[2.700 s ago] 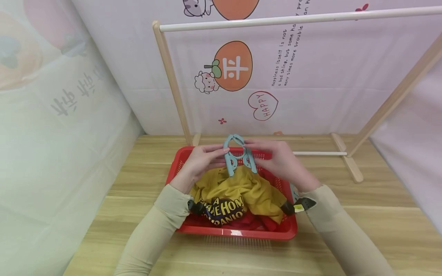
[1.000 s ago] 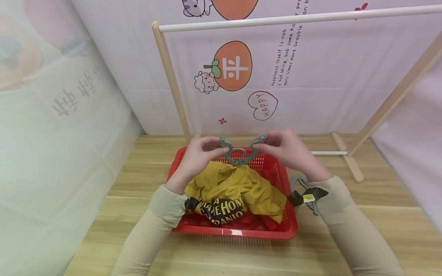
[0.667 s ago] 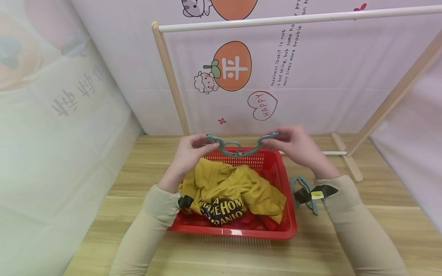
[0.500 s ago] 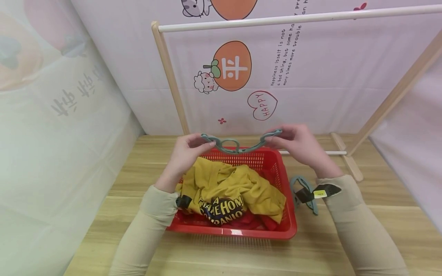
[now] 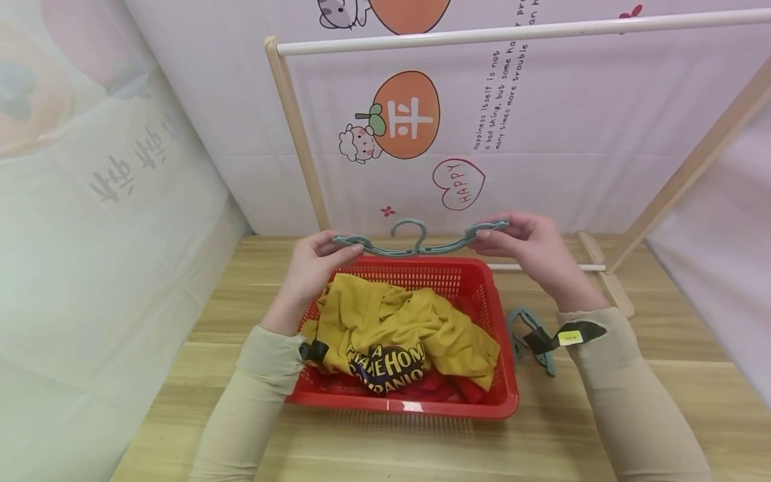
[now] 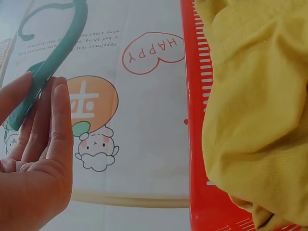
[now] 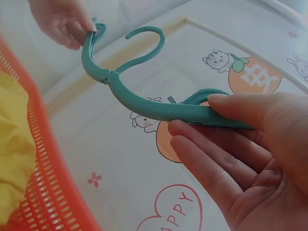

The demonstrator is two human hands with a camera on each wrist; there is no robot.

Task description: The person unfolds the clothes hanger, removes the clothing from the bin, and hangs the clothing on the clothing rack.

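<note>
A teal folding clothes hanger (image 5: 415,252) is spread out wide above the back rim of the basket, its hook pointing up. My left hand (image 5: 310,268) pinches the hanger's left arm between thumb and fingers, and my right hand (image 5: 530,251) pinches the right arm the same way. In the right wrist view the hanger (image 7: 139,107) shows its central hinge and curved hook. Below the hands, a red plastic basket (image 5: 508,395) holds a crumpled yellow shirt (image 5: 415,321) with dark lettering and some red cloth (image 5: 442,388).
A second teal hanger (image 5: 545,361), folded, lies on the wooden table (image 5: 650,402) right of the basket, partly hidden by the wrist strap. Behind stands a rack with a white rail (image 5: 518,32) and wooden posts (image 5: 301,134). Printed white cloth walls surround the table.
Both hands have moved apart, unfolding the hanger from its folded shape to a wide spread. Its hook has swung from lying low to pointing upward. Basket and shirt look unmoved.
</note>
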